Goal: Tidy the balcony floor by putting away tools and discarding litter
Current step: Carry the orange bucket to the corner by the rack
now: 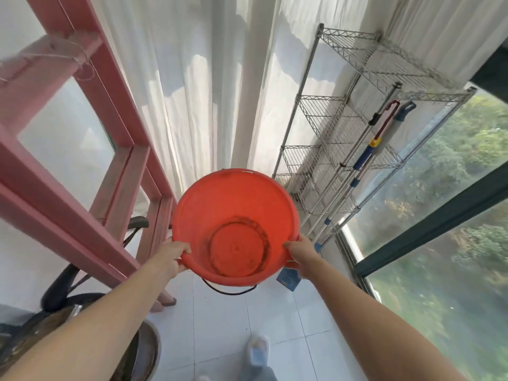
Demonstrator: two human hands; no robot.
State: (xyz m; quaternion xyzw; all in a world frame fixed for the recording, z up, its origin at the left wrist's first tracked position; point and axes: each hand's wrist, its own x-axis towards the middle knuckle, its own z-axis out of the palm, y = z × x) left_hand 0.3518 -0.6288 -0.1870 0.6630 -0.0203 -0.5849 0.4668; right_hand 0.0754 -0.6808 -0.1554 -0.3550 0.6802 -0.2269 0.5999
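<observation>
- Balcony, daytime: the white curtain [206, 78] is hanging across the far wall, and the window [439, 215] is running down your right side. Together they're making a narrow lane.
- The pink wooden frame [118, 125] is slanting in from your left. Its foot is resting on the floor [275, 312] just beside your path, so it's cutting the room on that side.
- The wire rack [330, 127] is standing at the far right w/ bare shelves. It's looking like the likeliest spot for stowing, tho that's a guess.
- The orange bucket [236, 215] is hanging mid-air in front of you, above the tiles and btwn frame and rack. The mouth is tipping toward you, and there's nothing inside but a dark ring stain.
- Mops [365, 155] are leaning against the rack front, well apart from the bucket. Swinging wide to the right is risking a knock.
- Your left hand [173, 257] is gripping the near-left rim w/ fingers curled over it.
- Your right hand [301, 255] is gripping the near-right rim the same way.
- A blue item [288, 279] is lying on the floor under the bucket's right edge. Can't tell what it is, so watch your footing.
- The wire handle [231, 292] is dangling below the bucket. Carry level and centred, and lower straight down so it isn't snagging.
</observation>
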